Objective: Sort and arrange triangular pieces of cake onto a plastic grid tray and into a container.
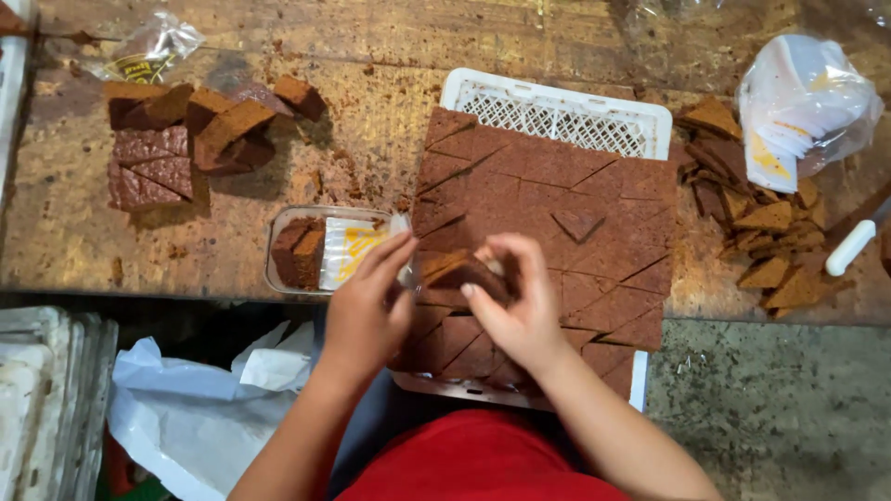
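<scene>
A large brown cake slab (pixel 548 213), cut into triangles, lies on a white plastic crate (pixel 557 111) in front of me. My right hand (pixel 515 311) pinches a brown triangular cake piece (pixel 455 274) above the slab's near left part. My left hand (pixel 367 311) touches the same piece from the left, fingers bent around it. Just left of my hands sits a clear plastic tray (pixel 320 249) holding brown pieces and a white and yellow label strip.
Loose cake triangles (pixel 770 241) pile at the right beside a clear bag of white sheets (pixel 803 107) and a white-handled knife (pixel 849 246). More brown pieces (pixel 176 139) lie at the left on the worn tabletop. White bags (pixel 204 399) sit below.
</scene>
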